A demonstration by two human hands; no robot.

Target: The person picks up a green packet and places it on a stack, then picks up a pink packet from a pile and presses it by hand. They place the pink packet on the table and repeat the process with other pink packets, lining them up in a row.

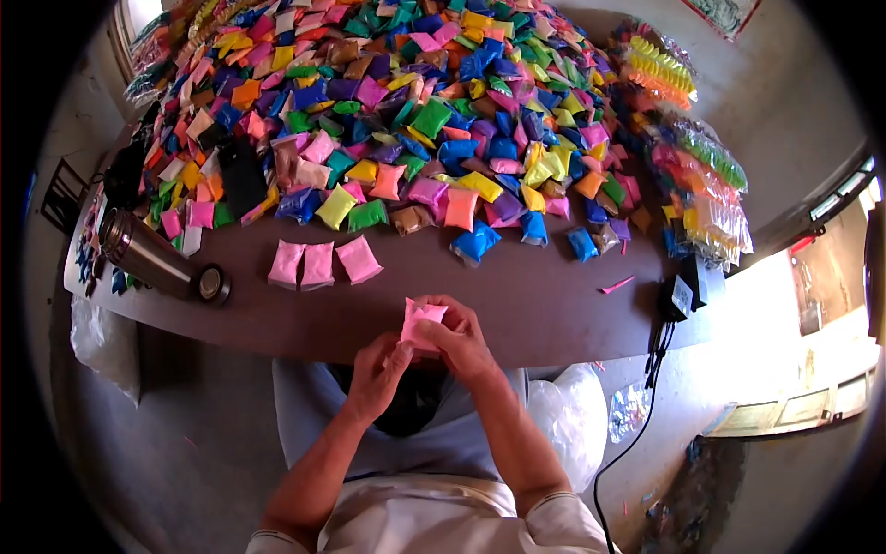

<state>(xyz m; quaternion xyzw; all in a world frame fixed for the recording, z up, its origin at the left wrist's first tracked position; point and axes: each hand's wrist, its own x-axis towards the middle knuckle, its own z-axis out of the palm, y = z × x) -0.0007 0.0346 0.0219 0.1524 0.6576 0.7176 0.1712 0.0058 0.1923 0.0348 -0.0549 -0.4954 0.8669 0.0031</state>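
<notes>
Just over the table's front edge, both hands hold one pink packet. My left hand is closed on its lower left corner. My right hand grips it from the right, with the thumb across its front and fingers behind it. Beyond the hands, three pink packets lie side by side on the brown table. Part of the held packet is hidden by the fingers.
A large heap of coloured packets covers the back. At left, a steel flask lies near a round lid. Bundled strips, a black adapter and its cable are at right. Plastic bags stand below.
</notes>
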